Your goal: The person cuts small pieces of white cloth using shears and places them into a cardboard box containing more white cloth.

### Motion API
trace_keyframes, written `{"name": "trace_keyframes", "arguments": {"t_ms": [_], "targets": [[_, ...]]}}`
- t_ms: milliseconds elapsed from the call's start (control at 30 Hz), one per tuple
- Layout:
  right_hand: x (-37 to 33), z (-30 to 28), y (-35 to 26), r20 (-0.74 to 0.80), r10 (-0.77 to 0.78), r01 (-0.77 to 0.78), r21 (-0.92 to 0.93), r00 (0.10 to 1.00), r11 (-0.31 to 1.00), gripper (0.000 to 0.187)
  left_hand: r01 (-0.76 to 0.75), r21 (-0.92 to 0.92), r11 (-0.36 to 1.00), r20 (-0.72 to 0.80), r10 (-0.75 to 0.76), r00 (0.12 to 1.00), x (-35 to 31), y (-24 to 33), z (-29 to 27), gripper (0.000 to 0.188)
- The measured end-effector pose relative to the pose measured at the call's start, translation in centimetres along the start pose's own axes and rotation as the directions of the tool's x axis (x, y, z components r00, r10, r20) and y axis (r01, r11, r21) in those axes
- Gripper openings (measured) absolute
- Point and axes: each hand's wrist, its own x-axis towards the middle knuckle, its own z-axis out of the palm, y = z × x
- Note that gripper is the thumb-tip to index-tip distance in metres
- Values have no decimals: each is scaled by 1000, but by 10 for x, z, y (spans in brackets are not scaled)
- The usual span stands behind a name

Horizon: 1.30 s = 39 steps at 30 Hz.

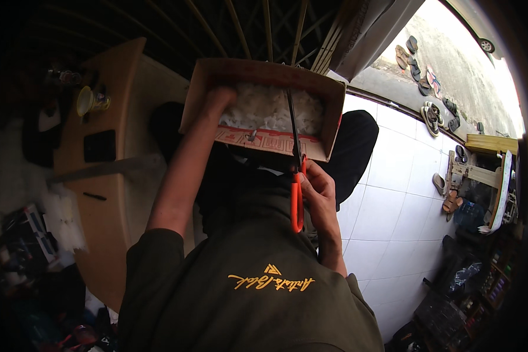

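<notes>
A cardboard box with red print rests across my lap, tilted toward me. White, fluffy shredded stuff fills much of it. My left hand reaches over the near wall into the left end of the box; its fingers sink out of sight, so I cannot see what they touch. With my right hand I grip a pair of scissors by the orange handles, just in front of the box. Their long dark blades point away from me, pressed close together, and their tips lie over the white stuff.
To the left stands a wooden table with a dark flat device, a yellow cup and a black pen. White floor tiles spread to the right. Sandals and shoes lie by the doorway. Metal bars rise beyond the box.
</notes>
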Motion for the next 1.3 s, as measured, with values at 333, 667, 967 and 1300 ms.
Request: {"name": "trace_keyframes", "arguments": {"t_ms": [333, 667, 967, 1300], "targets": [[-5, 0, 15, 100, 14, -33, 191, 995, 981, 43, -103, 17, 995, -85, 104, 991, 7, -7, 8, 36], [-4, -8, 30, 111, -128, 127, 17, 986, 992, 89, -141, 62, 988, -88, 146, 985, -26, -9, -12, 49], [-8, 2, 23, 21, -94, 95, -67, 995, 993, 123, -336, -44, 941, -240, 316, 918, -22, -4, -3, 46], [-6, -14, 33, 171, -85, 102, -95, 982, 990, 115, -246, -117, 962, -666, 108, 738, -40, 9, -4, 25]]}}
